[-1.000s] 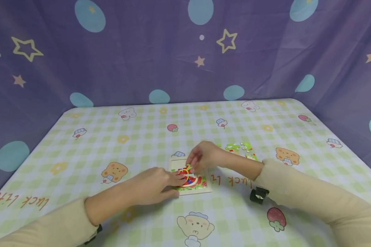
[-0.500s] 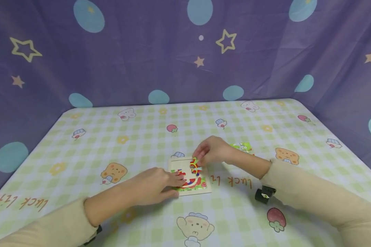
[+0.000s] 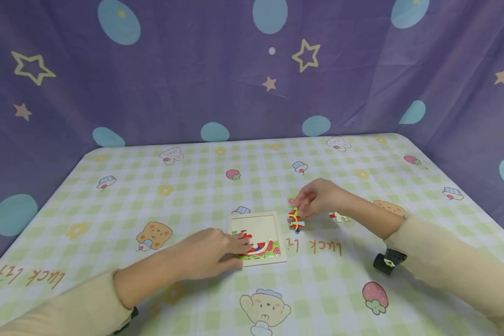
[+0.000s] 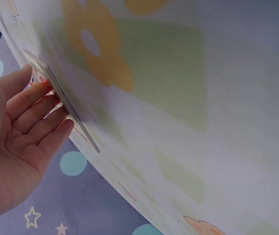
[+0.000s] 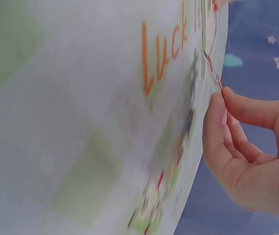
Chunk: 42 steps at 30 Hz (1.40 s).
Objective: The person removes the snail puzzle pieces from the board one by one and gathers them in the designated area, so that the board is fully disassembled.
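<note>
A shallow wooden puzzle tray [image 3: 262,227] lies on the table, with colourful puzzle pieces [image 3: 265,249] along its near side and bare wood above them. Fingertips of my left hand [image 3: 213,252] rest on the pieces at the tray's left. In the left wrist view its fingers reach out over the tray [image 4: 76,110], nearly straight. Right of the tray, my right hand [image 3: 322,198] pinches a red, yellow and blue puzzle piece [image 3: 295,220] between thumb and fingers. The right wrist view has this piece [image 5: 214,69] edge-on, off the cloth; whether it is several joined pieces I cannot tell.
Loose puzzle pieces [image 3: 339,217] lie under and beyond the right forearm, and a pink and green one [image 3: 291,201] sits behind the right fingers. A checked cloth [image 3: 193,196] covers the table. A purple curtain [image 3: 218,84] hangs behind.
My right hand has lifted the red, yellow and blue puzzle piece out of the tray and carried it right, past the tray's edge. The tray's upper area now shows bare. My left hand has stayed put.
</note>
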Tool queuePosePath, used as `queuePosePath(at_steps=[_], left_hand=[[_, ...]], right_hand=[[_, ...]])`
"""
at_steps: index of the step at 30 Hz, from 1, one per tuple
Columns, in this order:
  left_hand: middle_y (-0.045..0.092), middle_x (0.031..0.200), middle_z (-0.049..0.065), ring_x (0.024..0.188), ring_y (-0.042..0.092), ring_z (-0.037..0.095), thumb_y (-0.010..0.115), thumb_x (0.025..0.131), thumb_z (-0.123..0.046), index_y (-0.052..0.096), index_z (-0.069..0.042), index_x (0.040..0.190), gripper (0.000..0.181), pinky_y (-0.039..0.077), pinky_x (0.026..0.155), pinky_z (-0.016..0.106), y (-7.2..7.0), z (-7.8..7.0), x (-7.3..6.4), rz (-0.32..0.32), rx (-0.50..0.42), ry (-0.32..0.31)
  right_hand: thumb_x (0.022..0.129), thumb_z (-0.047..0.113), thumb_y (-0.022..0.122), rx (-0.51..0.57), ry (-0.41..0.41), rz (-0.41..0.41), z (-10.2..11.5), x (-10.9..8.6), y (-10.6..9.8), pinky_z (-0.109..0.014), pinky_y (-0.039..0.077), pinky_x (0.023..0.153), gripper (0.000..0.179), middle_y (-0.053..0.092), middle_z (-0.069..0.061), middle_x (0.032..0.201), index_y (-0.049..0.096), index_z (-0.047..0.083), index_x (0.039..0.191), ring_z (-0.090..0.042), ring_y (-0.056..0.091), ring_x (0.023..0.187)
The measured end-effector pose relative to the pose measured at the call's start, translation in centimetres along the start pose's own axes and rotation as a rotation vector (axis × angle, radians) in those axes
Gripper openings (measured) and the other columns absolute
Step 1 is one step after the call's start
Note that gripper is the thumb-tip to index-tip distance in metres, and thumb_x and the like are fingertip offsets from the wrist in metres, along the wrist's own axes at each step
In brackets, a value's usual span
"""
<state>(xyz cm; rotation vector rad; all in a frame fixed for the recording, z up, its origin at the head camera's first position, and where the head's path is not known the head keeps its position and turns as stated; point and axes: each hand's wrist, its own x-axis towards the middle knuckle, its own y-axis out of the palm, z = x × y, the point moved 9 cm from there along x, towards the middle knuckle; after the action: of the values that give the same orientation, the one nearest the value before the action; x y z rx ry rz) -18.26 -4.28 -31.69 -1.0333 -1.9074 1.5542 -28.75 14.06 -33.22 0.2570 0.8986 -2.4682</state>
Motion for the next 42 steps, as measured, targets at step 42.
queuePosePath(at_steps=[42], left_hand=[[0.05, 0.145, 0.004, 0.136, 0.048, 0.021, 0.06, 0.094, -0.033, 0.056, -0.013, 0.135, 0.046, 0.044, 0.109, 0.044, 0.4, 0.0, -1.0, 0.012, -0.12, -0.058]], right_hand=[[0.074, -0.001, 0.077, -0.46, -0.334, -0.199, 3.7, -1.8, -0.9, -0.022, 0.055, 0.065, 0.011, 0.074, -0.003, 0.076, 0.073, 0.006, 0.081, -0.007, 0.066, 0.067]])
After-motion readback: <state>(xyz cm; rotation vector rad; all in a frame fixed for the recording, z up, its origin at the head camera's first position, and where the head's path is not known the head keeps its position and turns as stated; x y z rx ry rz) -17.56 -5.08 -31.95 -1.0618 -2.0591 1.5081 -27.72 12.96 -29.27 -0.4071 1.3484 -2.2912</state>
